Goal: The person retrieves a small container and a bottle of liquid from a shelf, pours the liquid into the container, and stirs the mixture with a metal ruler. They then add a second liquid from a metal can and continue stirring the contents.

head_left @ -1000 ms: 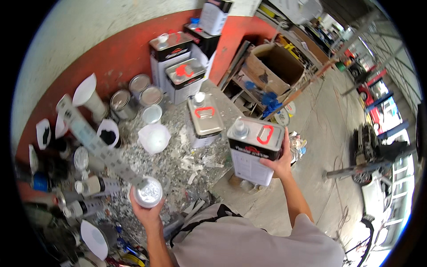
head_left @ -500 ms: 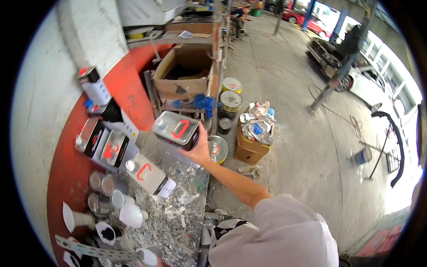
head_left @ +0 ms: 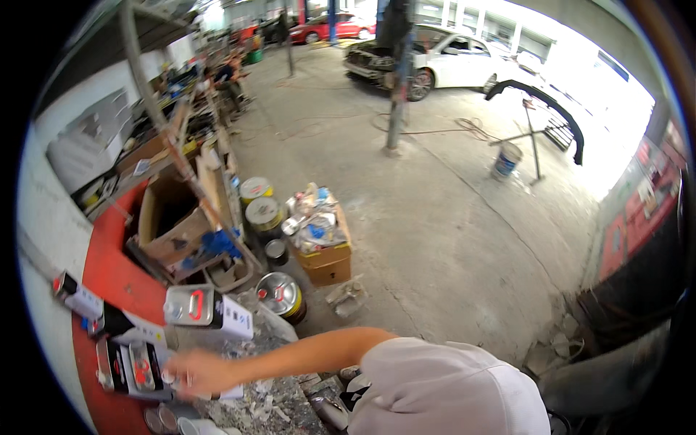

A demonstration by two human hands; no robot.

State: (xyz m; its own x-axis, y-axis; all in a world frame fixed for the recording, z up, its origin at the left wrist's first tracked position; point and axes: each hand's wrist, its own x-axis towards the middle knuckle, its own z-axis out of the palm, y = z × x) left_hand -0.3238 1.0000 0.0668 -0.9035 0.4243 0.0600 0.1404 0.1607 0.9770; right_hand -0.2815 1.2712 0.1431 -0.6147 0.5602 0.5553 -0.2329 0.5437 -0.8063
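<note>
My right hand [head_left: 199, 373] is smeared by motion and reaches left over the speckled bench [head_left: 272, 402]. It covers most of a rectangular metal can, whose white cap [head_left: 168, 376] shows beside the fingers; whether they grip it is unclear. Just beyond the hand, a rectangular metal can [head_left: 192, 304] with a red handle and white label stands free on the bench. Left of the hand are two more such cans, one with a red spout and handle [head_left: 143, 368], the other darker [head_left: 111, 366]. My left hand is out of view.
A carton heaped with rubbish [head_left: 326, 257], a round tin [head_left: 279, 293] and yellow-rimmed drums [head_left: 262, 214] stand on the floor beyond the bench. An open cardboard box [head_left: 170, 239] sits behind the cans. Farther off are a post [head_left: 399, 94], a white car [head_left: 457, 61] and a seated person [head_left: 230, 80].
My right hand has let go of the red-handled can, now standing on the bench, and moved to the neighbouring can. The view has swung right, and my left hand's fingertips have left it.
</note>
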